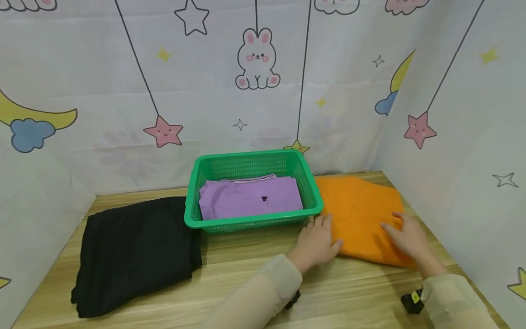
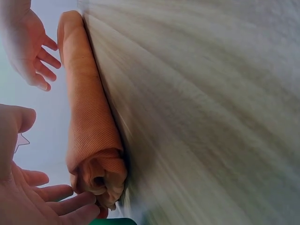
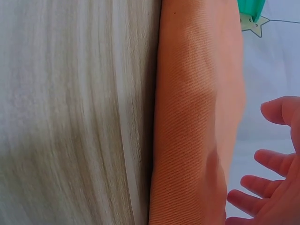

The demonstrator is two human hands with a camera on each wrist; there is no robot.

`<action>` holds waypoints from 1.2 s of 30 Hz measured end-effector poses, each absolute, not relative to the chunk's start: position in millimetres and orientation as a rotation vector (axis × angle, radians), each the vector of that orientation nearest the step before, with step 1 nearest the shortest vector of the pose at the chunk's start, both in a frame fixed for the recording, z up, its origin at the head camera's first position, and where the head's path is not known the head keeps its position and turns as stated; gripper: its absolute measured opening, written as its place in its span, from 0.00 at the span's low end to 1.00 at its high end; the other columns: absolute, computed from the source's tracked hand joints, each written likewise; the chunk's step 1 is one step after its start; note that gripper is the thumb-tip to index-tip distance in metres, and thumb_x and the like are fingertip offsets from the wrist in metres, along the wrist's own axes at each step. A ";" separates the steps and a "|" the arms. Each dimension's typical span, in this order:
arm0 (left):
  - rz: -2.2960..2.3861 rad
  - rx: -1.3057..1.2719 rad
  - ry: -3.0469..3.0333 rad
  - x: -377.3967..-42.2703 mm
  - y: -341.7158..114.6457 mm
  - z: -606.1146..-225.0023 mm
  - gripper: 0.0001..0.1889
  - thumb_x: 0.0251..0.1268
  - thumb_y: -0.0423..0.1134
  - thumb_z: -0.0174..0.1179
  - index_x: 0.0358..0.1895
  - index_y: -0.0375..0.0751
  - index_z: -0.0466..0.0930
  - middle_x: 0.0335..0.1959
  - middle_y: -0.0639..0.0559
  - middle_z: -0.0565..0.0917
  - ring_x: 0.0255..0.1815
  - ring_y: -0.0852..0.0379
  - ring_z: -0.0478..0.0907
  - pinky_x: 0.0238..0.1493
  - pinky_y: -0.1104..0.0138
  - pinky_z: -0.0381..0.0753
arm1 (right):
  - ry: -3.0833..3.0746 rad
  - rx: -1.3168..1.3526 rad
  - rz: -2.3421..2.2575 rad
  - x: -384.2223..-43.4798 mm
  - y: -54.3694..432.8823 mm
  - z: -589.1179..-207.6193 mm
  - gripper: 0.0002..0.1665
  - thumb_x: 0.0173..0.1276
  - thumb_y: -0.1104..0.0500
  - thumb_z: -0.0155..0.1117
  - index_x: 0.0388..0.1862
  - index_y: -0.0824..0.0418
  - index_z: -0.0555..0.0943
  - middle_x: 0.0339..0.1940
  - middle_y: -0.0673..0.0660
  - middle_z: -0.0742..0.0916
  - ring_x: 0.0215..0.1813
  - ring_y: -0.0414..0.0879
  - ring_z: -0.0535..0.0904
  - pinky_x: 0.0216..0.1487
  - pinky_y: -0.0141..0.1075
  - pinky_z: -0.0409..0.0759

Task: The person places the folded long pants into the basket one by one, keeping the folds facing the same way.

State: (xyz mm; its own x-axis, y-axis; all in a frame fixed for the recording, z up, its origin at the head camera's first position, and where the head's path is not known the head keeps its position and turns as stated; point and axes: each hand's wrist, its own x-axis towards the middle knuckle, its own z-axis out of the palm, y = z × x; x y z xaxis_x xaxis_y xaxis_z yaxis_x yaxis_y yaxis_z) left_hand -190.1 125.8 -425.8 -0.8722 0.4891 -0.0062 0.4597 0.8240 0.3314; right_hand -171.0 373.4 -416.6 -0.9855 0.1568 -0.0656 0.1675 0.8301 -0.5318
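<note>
A folded orange cloth (image 1: 361,219) lies on the right side of the table; in the left wrist view its ribbed, thick edge and folded end (image 2: 96,176) show. My left hand (image 1: 315,242) is at the cloth's left edge, near the basket corner, with fingers spread and fingertips touching or close to the folded end. Over the cloth's right side is my right hand (image 1: 408,237), fingers loosely bent, holding nothing. In the right wrist view, that hand (image 3: 276,183) has its fingers apart beside the cloth; contact there is hard to tell.
A green plastic basket (image 1: 256,224) stands at the back middle, holding a folded purple cloth (image 1: 250,198). At left lies a folded black cloth (image 1: 135,256). White printed curtains (image 1: 213,114) enclose the wood-grain table (image 1: 230,274) at the back and sides.
</note>
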 end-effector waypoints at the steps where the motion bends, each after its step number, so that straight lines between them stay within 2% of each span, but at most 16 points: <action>1: 0.501 0.757 2.911 -190.6 126.5 -426.2 0.38 0.68 0.60 0.47 0.74 0.44 0.52 0.71 0.49 0.62 0.66 0.49 0.67 0.64 0.59 0.70 | 2.986 0.263 -0.864 -171.8 374.9 -416.8 0.44 0.72 0.42 0.46 0.69 0.78 0.55 0.65 0.83 0.62 0.63 0.77 0.58 0.60 0.66 0.61; 12: 0.581 0.685 2.875 -193.0 132.7 -430.1 0.39 0.67 0.61 0.47 0.75 0.44 0.49 0.73 0.48 0.58 0.68 0.48 0.65 0.64 0.59 0.70 | 2.989 0.276 -0.845 -177.0 384.9 -419.8 0.45 0.72 0.44 0.48 0.68 0.81 0.53 0.64 0.84 0.61 0.63 0.78 0.57 0.60 0.66 0.60; 18: 0.592 0.627 2.879 -194.5 134.9 -430.4 0.39 0.67 0.60 0.48 0.75 0.43 0.49 0.72 0.46 0.60 0.66 0.47 0.67 0.63 0.59 0.70 | 2.994 0.287 -0.813 -178.7 389.0 -420.2 0.45 0.71 0.44 0.48 0.68 0.81 0.53 0.62 0.85 0.61 0.61 0.78 0.57 0.59 0.65 0.60; 26: 0.662 0.556 2.880 -197.2 138.0 -432.1 0.39 0.67 0.58 0.49 0.74 0.40 0.50 0.70 0.45 0.65 0.63 0.47 0.69 0.62 0.60 0.71 | 2.936 0.300 -0.855 -180.5 394.5 -420.5 0.49 0.71 0.42 0.48 0.69 0.82 0.47 0.64 0.85 0.57 0.63 0.78 0.54 0.61 0.66 0.58; 30: 0.708 0.531 2.860 -197.9 140.2 -433.0 0.40 0.67 0.58 0.48 0.74 0.40 0.49 0.71 0.44 0.63 0.66 0.46 0.67 0.64 0.60 0.70 | 2.893 0.329 -0.877 -182.1 398.0 -421.5 0.53 0.71 0.40 0.47 0.70 0.82 0.42 0.65 0.86 0.54 0.65 0.79 0.51 0.63 0.67 0.56; 36: 0.763 0.477 2.827 -197.6 141.1 -431.4 0.41 0.67 0.58 0.49 0.75 0.40 0.47 0.71 0.43 0.62 0.70 0.45 0.62 0.66 0.58 0.67 | 2.864 0.329 -0.877 -185.3 401.3 -422.2 0.54 0.71 0.40 0.47 0.70 0.81 0.39 0.66 0.86 0.52 0.65 0.80 0.49 0.64 0.67 0.54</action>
